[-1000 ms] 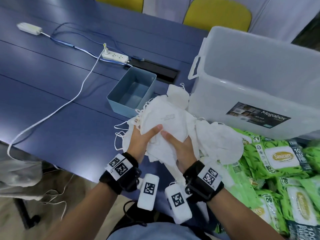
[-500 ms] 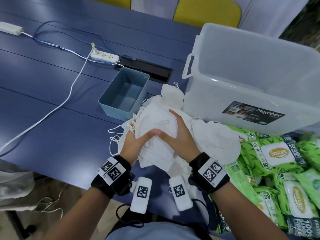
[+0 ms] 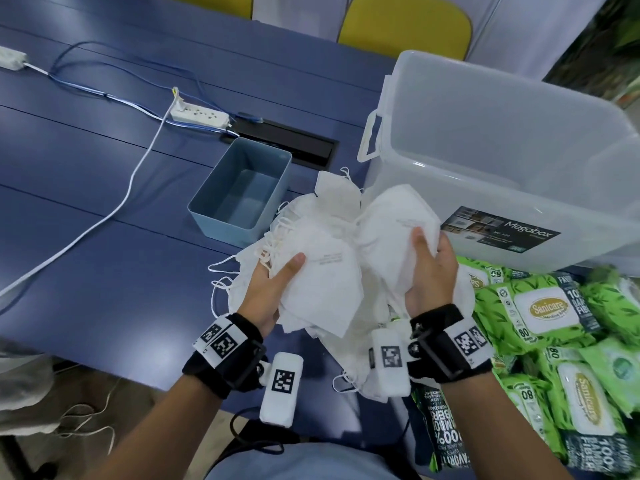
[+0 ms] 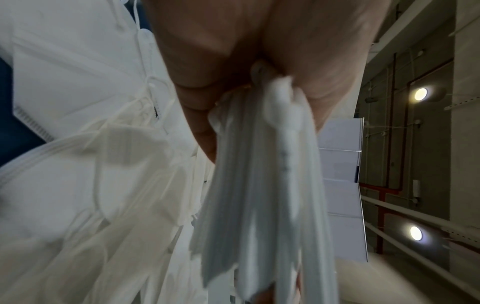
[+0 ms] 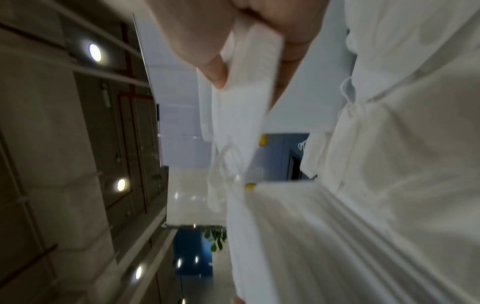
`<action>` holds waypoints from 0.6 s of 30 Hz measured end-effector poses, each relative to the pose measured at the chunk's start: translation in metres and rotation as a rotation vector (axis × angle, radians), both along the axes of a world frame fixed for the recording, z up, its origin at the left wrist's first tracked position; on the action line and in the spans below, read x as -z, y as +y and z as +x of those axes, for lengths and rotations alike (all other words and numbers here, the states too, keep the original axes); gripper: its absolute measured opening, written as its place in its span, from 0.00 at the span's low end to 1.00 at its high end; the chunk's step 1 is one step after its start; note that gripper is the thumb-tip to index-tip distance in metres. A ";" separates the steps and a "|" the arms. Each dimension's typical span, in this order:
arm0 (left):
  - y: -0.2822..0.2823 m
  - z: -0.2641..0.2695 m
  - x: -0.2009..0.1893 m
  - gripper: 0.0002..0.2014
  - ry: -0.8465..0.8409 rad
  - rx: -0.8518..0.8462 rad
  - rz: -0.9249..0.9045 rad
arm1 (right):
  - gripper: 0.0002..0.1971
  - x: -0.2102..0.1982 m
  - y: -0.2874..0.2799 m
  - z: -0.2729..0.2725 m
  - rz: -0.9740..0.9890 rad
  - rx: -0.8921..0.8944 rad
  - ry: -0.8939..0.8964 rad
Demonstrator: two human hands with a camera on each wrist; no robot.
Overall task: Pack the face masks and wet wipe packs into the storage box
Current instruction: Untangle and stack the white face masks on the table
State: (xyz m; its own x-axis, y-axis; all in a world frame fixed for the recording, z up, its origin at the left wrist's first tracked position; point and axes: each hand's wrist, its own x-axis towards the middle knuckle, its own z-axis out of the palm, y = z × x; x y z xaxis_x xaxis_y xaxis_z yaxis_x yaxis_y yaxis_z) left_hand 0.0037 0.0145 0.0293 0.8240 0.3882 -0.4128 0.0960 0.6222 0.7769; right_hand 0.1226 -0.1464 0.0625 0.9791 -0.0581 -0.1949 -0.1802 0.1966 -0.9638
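A heap of white face masks [image 3: 322, 220] lies on the blue table [image 3: 86, 188] in front of the clear storage box [image 3: 502, 161]. My left hand [image 3: 273, 282] grips a stack of masks [image 3: 325, 285], thumb on top; the left wrist view shows the stack's edges [image 4: 259, 185] pinched between thumb and fingers. My right hand [image 3: 429, 268] holds a separate bunch of masks [image 3: 391, 220] lifted toward the box; in the right wrist view the bunch [image 5: 246, 82] is held between its thumb and fingers. Green wet wipe packs [image 3: 543, 306] lie piled at the right.
A small empty blue bin [image 3: 242, 192] stands left of the mask heap. Behind it are a white power strip [image 3: 201, 114] with a cord [image 3: 104, 220] and a black cable slot [image 3: 287, 140]. Yellow chairs [image 3: 405, 26] stand beyond the table.
My hands have split the mask pile: the right hand lifted a bunch up and right toward the box, while the left hand kept its stack. The view shifted slightly.
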 end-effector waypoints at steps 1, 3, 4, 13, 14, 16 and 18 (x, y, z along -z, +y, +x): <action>0.001 0.001 0.000 0.31 0.002 -0.013 0.006 | 0.02 -0.001 -0.008 0.002 0.050 -0.002 0.025; 0.000 0.004 0.001 0.32 0.012 -0.048 0.040 | 0.02 -0.002 -0.017 -0.001 0.129 -0.073 0.087; -0.001 0.007 0.001 0.34 0.021 -0.063 0.075 | 0.03 0.000 -0.018 -0.007 0.154 -0.132 0.114; -0.020 0.025 -0.005 0.31 0.023 -0.099 0.279 | 0.11 0.009 -0.009 -0.037 -0.293 -0.349 -0.071; -0.020 0.025 -0.005 0.35 0.008 -0.082 0.236 | 0.12 0.010 -0.012 -0.036 -0.289 -0.331 -0.066; -0.021 0.027 -0.005 0.38 -0.020 -0.059 0.106 | 0.10 0.011 -0.018 -0.035 -0.250 -0.281 -0.033; -0.022 0.028 -0.005 0.38 -0.015 -0.065 0.043 | 0.08 0.010 -0.022 -0.033 -0.158 -0.241 0.024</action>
